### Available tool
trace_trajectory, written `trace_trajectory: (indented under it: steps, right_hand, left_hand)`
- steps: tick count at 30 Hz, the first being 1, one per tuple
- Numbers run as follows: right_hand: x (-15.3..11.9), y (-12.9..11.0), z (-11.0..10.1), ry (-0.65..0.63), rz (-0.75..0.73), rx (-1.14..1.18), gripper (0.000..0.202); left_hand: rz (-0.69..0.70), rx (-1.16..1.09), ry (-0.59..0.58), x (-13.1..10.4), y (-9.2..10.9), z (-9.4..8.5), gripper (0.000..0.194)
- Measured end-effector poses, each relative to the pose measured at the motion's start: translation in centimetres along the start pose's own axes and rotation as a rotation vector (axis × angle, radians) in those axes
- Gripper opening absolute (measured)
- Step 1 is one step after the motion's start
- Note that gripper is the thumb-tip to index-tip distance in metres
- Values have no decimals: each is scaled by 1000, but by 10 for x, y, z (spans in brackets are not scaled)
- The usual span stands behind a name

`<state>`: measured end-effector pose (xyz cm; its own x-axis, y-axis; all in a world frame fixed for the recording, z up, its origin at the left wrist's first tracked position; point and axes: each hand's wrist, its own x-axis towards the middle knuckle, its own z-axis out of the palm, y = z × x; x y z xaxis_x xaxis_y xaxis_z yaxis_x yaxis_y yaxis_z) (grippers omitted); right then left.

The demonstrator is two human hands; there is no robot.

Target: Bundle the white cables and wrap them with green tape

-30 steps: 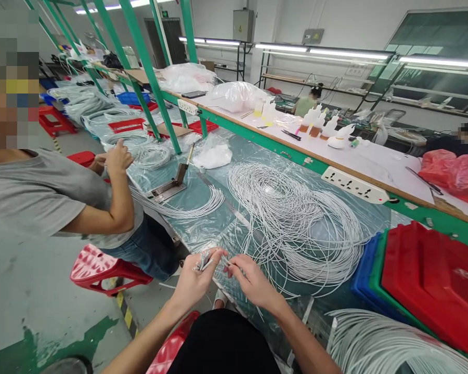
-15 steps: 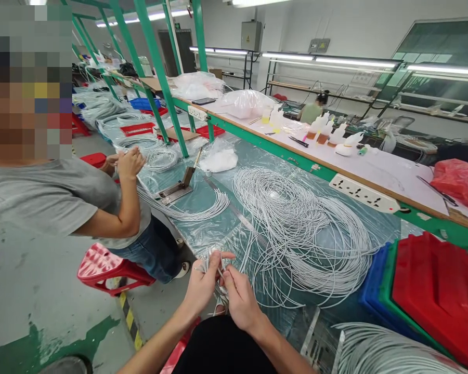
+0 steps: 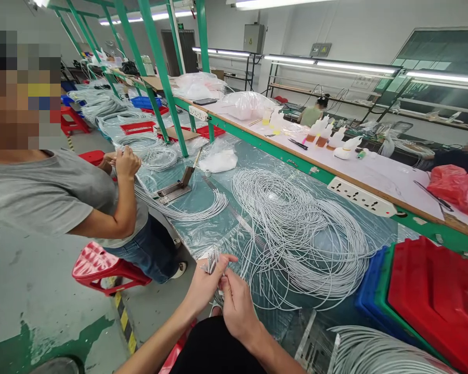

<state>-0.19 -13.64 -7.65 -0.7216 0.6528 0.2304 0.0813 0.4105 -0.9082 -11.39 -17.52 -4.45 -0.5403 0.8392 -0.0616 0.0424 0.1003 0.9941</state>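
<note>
My left hand [image 3: 206,278] is closed around a bundle of thin grey cables [image 3: 212,261], whose ends stick up above the fist. My right hand [image 3: 236,298] is pressed up close on the right, its thumb and fingers closed on the cables just below my left fingertips. The exact spot it pinches is mostly hidden. Both hands are over my lap at the table's near edge. Beyond them, a big tangled heap of grey-white cables [image 3: 296,228] lies on the plastic-covered table [image 3: 203,236].
A co-worker in a grey shirt [image 3: 62,192] stands at left beside a red stool [image 3: 107,267]. Stacked red, green and blue bins [image 3: 425,291] are at right, near coiled cables [image 3: 386,348]. A metal hand tool [image 3: 177,188] and a steel ruler [image 3: 239,218] lie on the table.
My right hand has come up against my left, and the cable ends now show more plainly above my left fist. The view has shifted slightly.
</note>
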Motion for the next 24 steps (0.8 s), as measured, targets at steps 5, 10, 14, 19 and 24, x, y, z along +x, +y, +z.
trace_trajectory:
  steps: [5, 10, 14, 19, 24]
  right_hand:
    - [-1, 3, 14, 117, -7, -13, 37]
    - [5, -3, 9, 114, 32, 200, 30]
    - [2, -7, 11, 116, -14, 325, 18]
    - [-5, 1, 27, 72, 41, 308, 68]
    - [16, 4, 22, -43, -123, -146, 74]
  left_hand:
    - [-9, 95, 69, 4, 3, 7, 46]
    - [-43, 39, 222, 3, -2, 12, 50]
    - [16, -178, 390, 10, 2, 9, 52]
    - [-34, -646, 446, 25, 17, -5, 55]
    - [-133, -703, 260, 20, 30, -15, 56]
